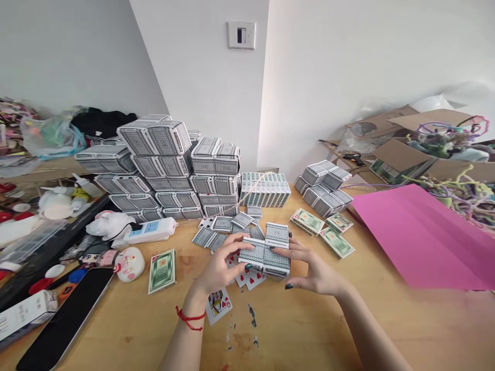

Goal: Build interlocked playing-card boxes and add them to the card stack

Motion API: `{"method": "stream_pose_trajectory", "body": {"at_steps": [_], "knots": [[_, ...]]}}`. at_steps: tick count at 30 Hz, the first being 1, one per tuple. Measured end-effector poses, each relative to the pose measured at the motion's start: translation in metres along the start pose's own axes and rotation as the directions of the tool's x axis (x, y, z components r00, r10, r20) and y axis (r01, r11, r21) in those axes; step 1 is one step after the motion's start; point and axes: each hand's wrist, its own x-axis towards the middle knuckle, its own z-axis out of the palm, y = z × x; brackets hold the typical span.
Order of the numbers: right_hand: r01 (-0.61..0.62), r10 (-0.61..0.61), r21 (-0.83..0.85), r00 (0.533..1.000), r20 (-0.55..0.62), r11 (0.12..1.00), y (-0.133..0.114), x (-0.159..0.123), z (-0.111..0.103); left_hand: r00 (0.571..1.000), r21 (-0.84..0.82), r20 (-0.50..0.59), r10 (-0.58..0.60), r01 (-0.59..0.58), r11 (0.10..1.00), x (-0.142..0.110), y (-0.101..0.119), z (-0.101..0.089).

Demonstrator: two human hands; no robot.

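Note:
A block of folded playing cards [276,262] with grey patterned backs sits in front of me, with a smaller folded piece [277,233] standing at its back right. My left hand [226,264] closes round the left side, its fingers over the top and its thumb at the front. On the right side, the fingers of my right hand [315,270] press the top and side; its thumb is held a little apart near the front corner. Under and beside my left hand lie face-up heart cards [253,279] and a queen of hearts [219,305]. Loose card pieces [223,223] lie behind the block.
Stacked folded-card blocks [162,165] rise at the back left, beside a row of card boxes [266,190]. A smaller stack [324,186], green card packs [337,241] and pink paper [429,242] are on the right. A power strip [150,230] and phone [67,319] lie left.

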Motion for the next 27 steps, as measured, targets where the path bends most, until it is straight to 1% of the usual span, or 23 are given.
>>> {"method": "stream_pose_trajectory", "body": {"at_steps": [3,10,15,20,27], "knots": [[-0.018,0.018,-0.004,0.999,-0.03,1.0,0.0014,-0.0001,0.0026,1.0,0.001,0.005,0.01,-0.01,1.0,0.0001,0.0,-0.0001],[-0.018,0.019,0.015,1.0,-0.024,1.0,0.0015,0.0035,0.0049,0.999,0.006,0.019,0.026,-0.026,1.0,0.0008,0.0022,-0.0014],[-0.029,0.029,0.023,0.999,-0.025,0.999,0.0017,0.0034,0.004,0.999,0.015,0.008,0.046,-0.047,0.999,0.0019,0.0052,-0.0013],[-0.017,0.018,0.027,0.999,-0.033,0.999,0.0039,0.0032,0.0046,0.999,0.027,0.009,0.039,-0.039,0.999,0.0017,0.0036,-0.0011],[-0.065,0.065,0.001,0.997,-0.042,0.998,0.0051,0.0017,0.005,0.999,0.036,0.006,0.038,-0.038,0.999,0.0017,0.0029,0.0003]]}}
